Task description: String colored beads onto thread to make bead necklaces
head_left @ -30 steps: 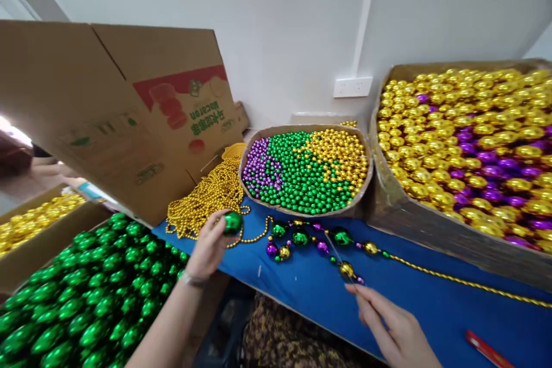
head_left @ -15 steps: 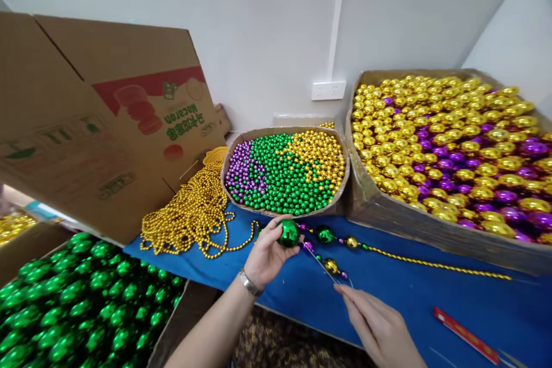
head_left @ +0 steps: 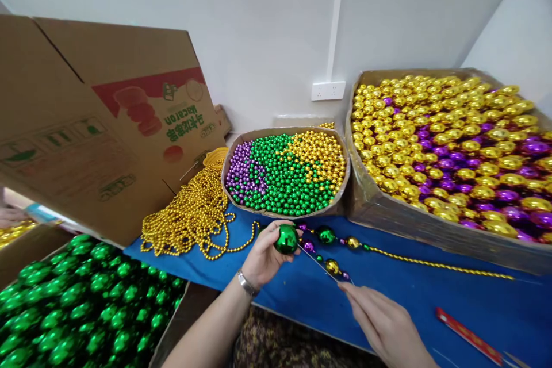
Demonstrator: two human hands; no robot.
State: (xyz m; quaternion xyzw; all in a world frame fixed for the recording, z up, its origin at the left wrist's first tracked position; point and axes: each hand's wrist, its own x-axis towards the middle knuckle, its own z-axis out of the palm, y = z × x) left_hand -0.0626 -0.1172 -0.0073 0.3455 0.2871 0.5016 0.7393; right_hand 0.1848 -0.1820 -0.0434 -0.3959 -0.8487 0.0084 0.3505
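My left hand (head_left: 264, 256), with a watch on its wrist, is closed around a large shiny green bead (head_left: 286, 240). My right hand (head_left: 382, 319) pinches a thin needle (head_left: 318, 265) whose far tip meets the green bead's right side; whether it is inside the hole I cannot make out. Just beyond the needle lies a short run of strung beads, with a gold bead (head_left: 332, 267) and a purple bead (head_left: 309, 247). Behind it another strand with a green bead (head_left: 326, 235) leads right into a gold twisted cord (head_left: 435, 262).
A tub of small purple, green and gold beads (head_left: 282, 175) stands ahead. Gold bead chains (head_left: 190, 213) are heaped left of it. A big box of gold and purple beads (head_left: 457, 155) is at right, green beads (head_left: 81, 305) at lower left. A red strip (head_left: 469, 336) lies on the blue cloth (head_left: 409, 299).
The green bead in my left hand has shifted slightly down and left, turned a little. My right hand with the needle has moved slightly to the right.
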